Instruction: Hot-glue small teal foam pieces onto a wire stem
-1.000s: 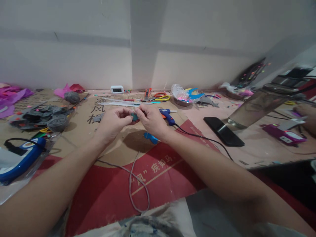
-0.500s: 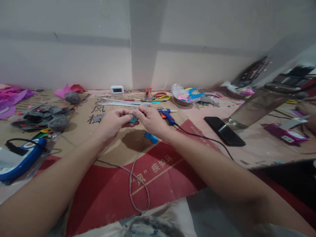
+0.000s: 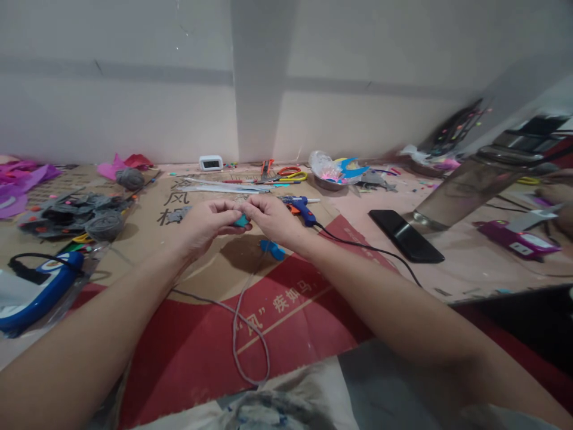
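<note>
Between my fingertips, above the cardboard, is a small blue piece, mostly covered; its kind cannot be made out. My left hand pinches it from the left with thumb and fingers. My right hand is closed against it from the right, fingertips touching those of the left. Below the hands a blue cut-out piece lies on the cardboard sheet. A grey cord runs in a loop over the red print, its upper end rising toward the hands. Just behind my right hand lies a blue glue gun.
A phone, a tilted-looking bottle and a purple device are on the right, near another person's hand. Scissors, a small clock and a bowl stand behind. Grey yarn and a blue-white device are left.
Both hands stay together on the small blue piece, with only slight finger movement. The cord's upper end now shows higher, crossing by the blue cut-out. The view has shifted slightly.
</note>
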The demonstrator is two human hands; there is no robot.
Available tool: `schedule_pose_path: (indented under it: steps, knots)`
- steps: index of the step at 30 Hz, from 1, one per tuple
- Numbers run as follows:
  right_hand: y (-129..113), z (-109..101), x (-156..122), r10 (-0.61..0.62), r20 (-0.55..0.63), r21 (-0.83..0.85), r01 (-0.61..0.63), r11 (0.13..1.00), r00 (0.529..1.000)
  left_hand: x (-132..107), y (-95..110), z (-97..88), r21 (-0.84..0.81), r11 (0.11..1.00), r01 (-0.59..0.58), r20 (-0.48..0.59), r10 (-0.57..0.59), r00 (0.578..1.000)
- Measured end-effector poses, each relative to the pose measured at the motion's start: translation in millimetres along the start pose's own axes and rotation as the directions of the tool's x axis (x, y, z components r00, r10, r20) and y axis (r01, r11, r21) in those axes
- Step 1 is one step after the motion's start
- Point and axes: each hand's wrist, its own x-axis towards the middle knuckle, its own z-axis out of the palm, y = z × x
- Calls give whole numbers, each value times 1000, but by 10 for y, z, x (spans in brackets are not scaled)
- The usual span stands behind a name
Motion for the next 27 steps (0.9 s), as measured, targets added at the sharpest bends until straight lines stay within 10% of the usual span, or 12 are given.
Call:
schedule_pose_path:
  steps: [13, 19, 27]
  knots:
    - [39, 6, 0, 58, 55, 100, -63, 993, 997, -23, 4, 22, 168, 985, 41, -6, -41, 999]
    - [47, 7, 2, 20, -12, 23, -20, 1000, 1000, 26, -47, -21, 302, 948, -100, -104, 137, 985]
    - [-20, 60, -54, 84, -68, 126, -75, 989, 994, 74, -79, -63, 184, 975, -128, -150, 157, 976]
